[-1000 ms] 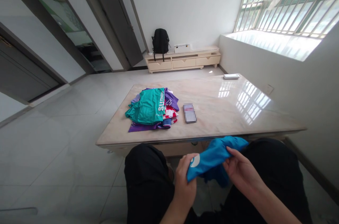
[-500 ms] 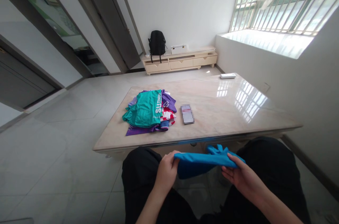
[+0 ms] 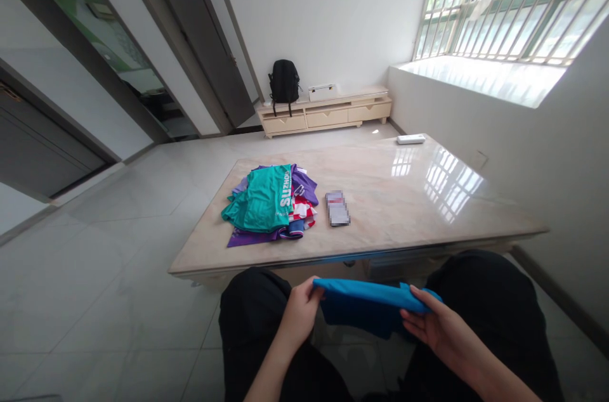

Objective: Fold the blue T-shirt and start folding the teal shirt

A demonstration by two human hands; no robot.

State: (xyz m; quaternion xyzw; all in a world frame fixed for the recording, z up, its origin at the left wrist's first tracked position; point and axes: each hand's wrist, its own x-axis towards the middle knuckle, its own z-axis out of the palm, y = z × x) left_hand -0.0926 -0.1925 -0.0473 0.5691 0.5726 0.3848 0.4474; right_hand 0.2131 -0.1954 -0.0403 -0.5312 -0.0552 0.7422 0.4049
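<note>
A blue piece of clothing is stretched between my two hands, above my lap and just short of the table's near edge. Its upper edge runs nearly straight and the rest hangs down in shadow; what kind of garment it is I cannot make out. My left hand pinches its left corner between thumb and fingers. At the other end my right hand grips it, thumb on top and fingers beneath. Beyond, on the table, lies a pile of clothes with a teal shirt on top.
On the stone-topped table a blurred-out phone-like object lies right of the pile. A white power strip-like bar rests at the far edge. Against the wall, a low cabinet carries a black backpack. My knees flank the cloth.
The bunched part of the blue cloth behind its upper edge has dropped out of sight, and more cloth now hangs below. Both hands keep their hold.
</note>
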